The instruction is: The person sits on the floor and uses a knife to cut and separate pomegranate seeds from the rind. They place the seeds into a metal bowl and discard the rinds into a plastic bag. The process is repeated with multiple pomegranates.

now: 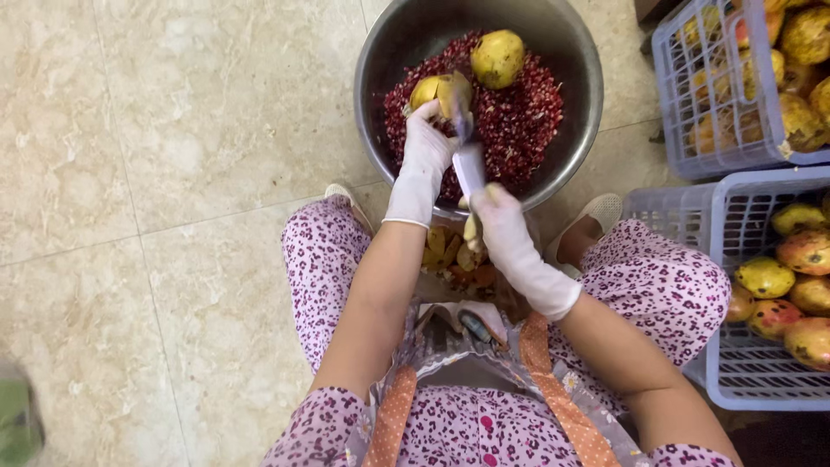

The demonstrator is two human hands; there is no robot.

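Note:
My left hand (pixel 430 138), in a white glove, grips a yellow pomegranate piece (pixel 441 90) over a large metal bowl (pixel 571 52) filled with dark red seeds. My right hand (pixel 501 220), also gloved, holds a white-handled tool (pixel 468 164), likely a knife, whose tip meets the fruit piece. A whole yellow pomegranate (pixel 497 57) lies on the seeds at the back of the bowl.
Peel scraps (pixel 450 255) lie piled between my knees below the bowl. Two pale plastic crates (pixel 735 380) of yellow-red pomegranates (pixel 806 251) stand on the right. Beige tiled floor (pixel 173 173) spreads to the left. A green object (pixel 15 419) shows at the lower left edge.

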